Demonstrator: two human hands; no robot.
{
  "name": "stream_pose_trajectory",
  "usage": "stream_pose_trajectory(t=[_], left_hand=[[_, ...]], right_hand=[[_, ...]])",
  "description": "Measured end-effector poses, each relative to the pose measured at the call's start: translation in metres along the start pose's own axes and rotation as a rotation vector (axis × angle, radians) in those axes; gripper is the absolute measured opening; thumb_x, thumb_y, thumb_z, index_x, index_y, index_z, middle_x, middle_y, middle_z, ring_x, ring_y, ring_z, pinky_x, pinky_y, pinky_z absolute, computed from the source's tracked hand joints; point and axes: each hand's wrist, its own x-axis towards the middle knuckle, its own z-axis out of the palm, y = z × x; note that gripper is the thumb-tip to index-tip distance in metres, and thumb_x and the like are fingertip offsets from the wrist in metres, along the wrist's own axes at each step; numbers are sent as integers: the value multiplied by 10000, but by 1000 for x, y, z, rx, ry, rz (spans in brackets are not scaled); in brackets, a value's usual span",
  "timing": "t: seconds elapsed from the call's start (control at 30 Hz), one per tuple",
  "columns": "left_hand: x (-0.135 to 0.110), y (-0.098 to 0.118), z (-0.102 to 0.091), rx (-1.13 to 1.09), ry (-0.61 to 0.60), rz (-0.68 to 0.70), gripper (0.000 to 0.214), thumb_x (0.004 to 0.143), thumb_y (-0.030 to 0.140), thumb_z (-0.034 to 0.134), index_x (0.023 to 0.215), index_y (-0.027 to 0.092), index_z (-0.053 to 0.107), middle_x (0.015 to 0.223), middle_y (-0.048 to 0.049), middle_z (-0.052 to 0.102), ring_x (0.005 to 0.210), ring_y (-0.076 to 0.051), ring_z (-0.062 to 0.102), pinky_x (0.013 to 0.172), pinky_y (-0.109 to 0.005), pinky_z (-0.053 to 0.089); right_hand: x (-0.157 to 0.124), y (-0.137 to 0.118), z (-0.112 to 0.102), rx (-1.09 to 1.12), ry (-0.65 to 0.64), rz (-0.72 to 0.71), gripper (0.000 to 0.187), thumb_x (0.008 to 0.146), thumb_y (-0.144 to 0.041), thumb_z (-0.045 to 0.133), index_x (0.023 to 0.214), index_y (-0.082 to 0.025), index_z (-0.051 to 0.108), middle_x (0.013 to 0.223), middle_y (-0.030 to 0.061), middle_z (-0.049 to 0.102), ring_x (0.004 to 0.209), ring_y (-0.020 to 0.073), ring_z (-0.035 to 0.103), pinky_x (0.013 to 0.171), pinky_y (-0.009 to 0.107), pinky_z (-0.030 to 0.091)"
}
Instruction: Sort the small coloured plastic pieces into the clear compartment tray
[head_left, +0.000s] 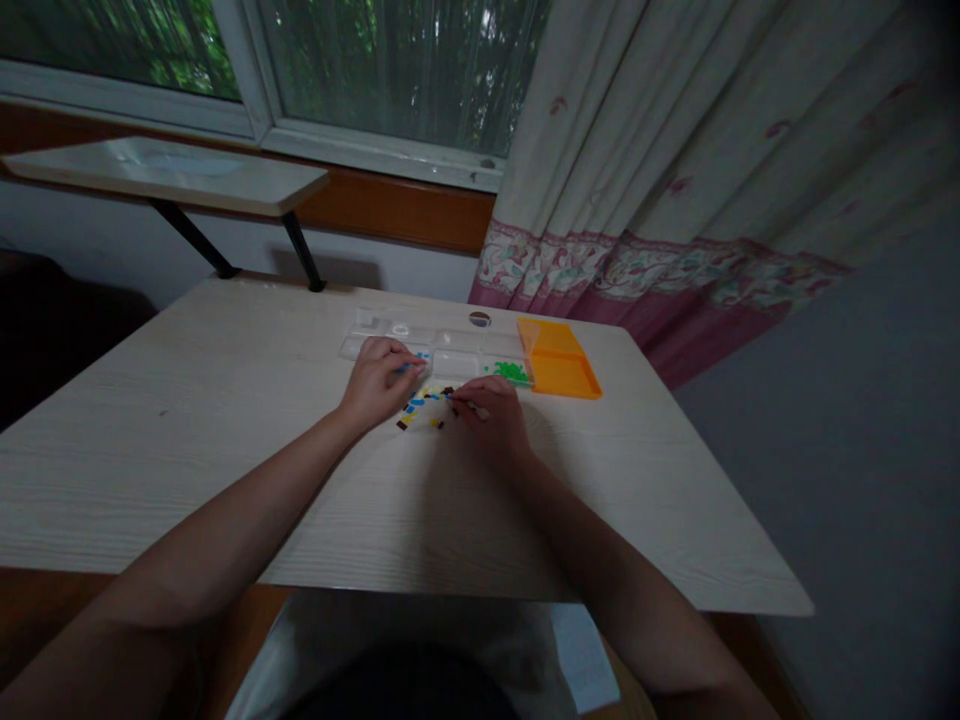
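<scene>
My left hand (379, 382) is over the front left of a clear compartment tray (457, 364), fingers pinched around what looks like a small blue piece (405, 368). A few more blue bits lie in the compartment by its fingertips. My right hand (496, 412) is at the right side of a loose pile of small blue, yellow and dark brown pieces (417, 402) on the table, in front of the tray. Its thumb and forefinger are closed together at the pile's edge; what they hold is too small to make out. Small green pieces (511, 372) fill the tray's right front compartment.
An open orange box (566, 372) adjoins the tray's right end. Behind the tray lies a small round dark object (480, 319). A raised shelf (217, 180) on black legs stands at the table's back left. A curtain (600, 200) hangs behind the table (225, 400).
</scene>
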Motion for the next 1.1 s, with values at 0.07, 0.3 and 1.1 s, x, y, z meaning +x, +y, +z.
stream_pose_trajectory(t=[0.07, 0.3, 1.1], left_hand=[[-1, 10, 1, -72, -99, 63, 199, 918, 360, 596, 993, 245, 740, 969, -55, 633, 1009, -220, 539, 934, -406, 428], [-2, 21, 2, -188, -254, 147, 256, 945, 396, 551, 944, 218, 734, 930, -65, 650, 953, -209, 553, 889, -386, 425], [-4, 16, 6, -236, -273, 203, 222, 941, 382, 556, 910, 215, 700, 919, -46, 652, 939, -195, 558, 889, -379, 417]], right_hand=[[-1, 1, 1, -11, 5, -20, 69, 853, -262, 690, 852, -239, 756, 865, 26, 737, 848, 185, 632, 829, 347, 449], [-2, 2, 2, -44, 45, -95, 93, 874, -293, 668, 851, -235, 737, 862, 25, 729, 855, 182, 625, 846, 348, 446], [-3, 2, 4, -72, 111, -216, 63, 872, -245, 667, 864, -225, 726, 848, 26, 719, 836, 175, 621, 814, 332, 458]])
